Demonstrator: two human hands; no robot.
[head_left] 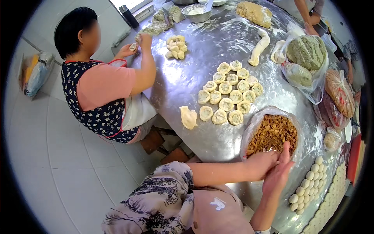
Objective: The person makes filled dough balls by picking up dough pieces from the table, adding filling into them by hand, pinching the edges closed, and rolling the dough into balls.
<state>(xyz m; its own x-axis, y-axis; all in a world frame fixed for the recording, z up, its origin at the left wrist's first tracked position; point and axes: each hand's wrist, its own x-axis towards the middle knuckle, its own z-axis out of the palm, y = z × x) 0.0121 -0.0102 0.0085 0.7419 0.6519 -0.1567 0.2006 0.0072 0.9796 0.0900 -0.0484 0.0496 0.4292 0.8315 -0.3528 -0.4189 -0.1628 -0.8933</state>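
My left hand [264, 165] reaches in from the left, its fingers curled against the palm of my right hand [276, 178]. The right hand is turned palm up with its fingers stretched out. Whatever lies between the two hands is hidden, so I cannot tell if they hold anything. Both are at the near edge of a clear plastic bag [247, 133], rolled open around a heap of chopped brown filling [273, 130]. Beyond the bag, several round dough pieces with pale greenish centres [225, 87] lie in rows. A loose lump of dough [188, 117] sits left of them.
The floured metal table [201, 140] also bears small dough balls [310, 182], flat dough rounds [328, 201], a dough rope [259, 48], bagged green dough [306, 52] and a metal bowl [197, 16]. A co-worker [102, 79] sits at the left, holding a small dough piece [133, 46].
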